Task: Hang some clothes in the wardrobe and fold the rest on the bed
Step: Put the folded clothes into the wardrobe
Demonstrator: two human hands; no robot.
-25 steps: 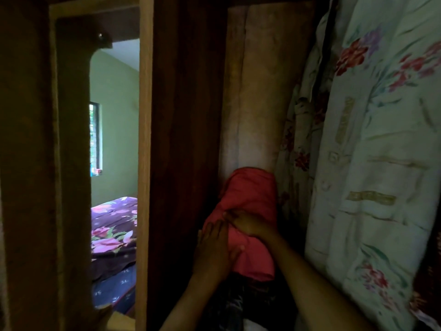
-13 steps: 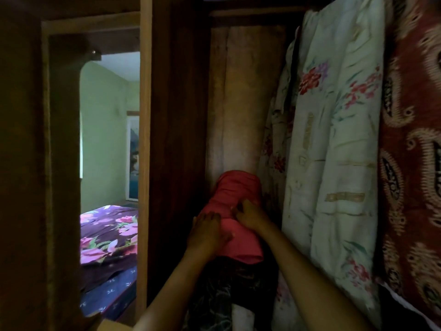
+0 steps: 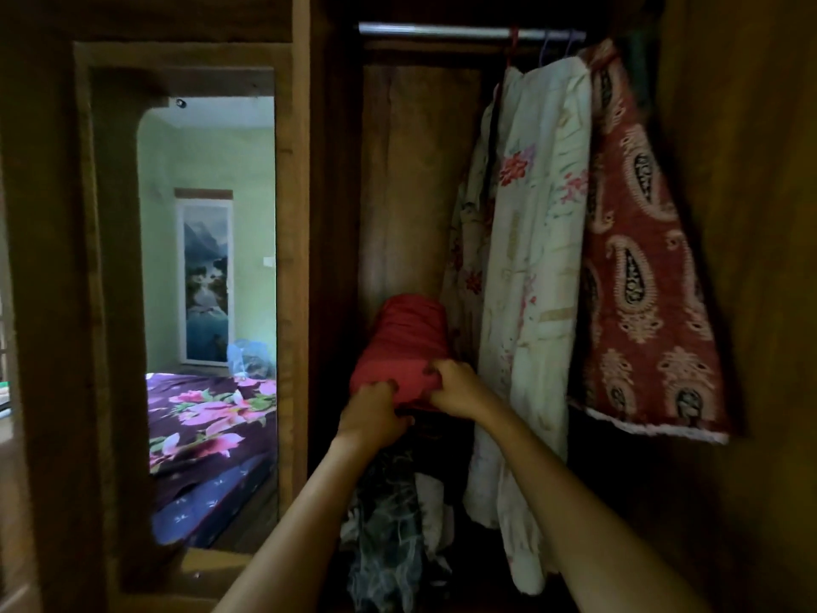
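A folded red garment point(image 3: 409, 342) lies on top of a pile of clothes inside the open wardrobe point(image 3: 415, 179). My left hand point(image 3: 373, 413) grips its near left edge with curled fingers. My right hand point(image 3: 455, 387) pinches the near right edge. A white floral garment point(image 3: 535, 258) and a red paisley garment point(image 3: 636, 267) hang from the metal rail point(image 3: 442, 31) to the right of the red one.
Dark patterned and white clothes point(image 3: 389, 524) are heaped under the red garment. The wardrobe's mirrored door point(image 3: 208, 303) on the left reflects a bed with a purple floral sheet point(image 3: 208, 418). A dark wooden panel point(image 3: 751, 258) stands on the right.
The view has pulled back and risen, so the rail and hangers now show. Both hands have slid from the top of the red garment to its near edge and curled round it.
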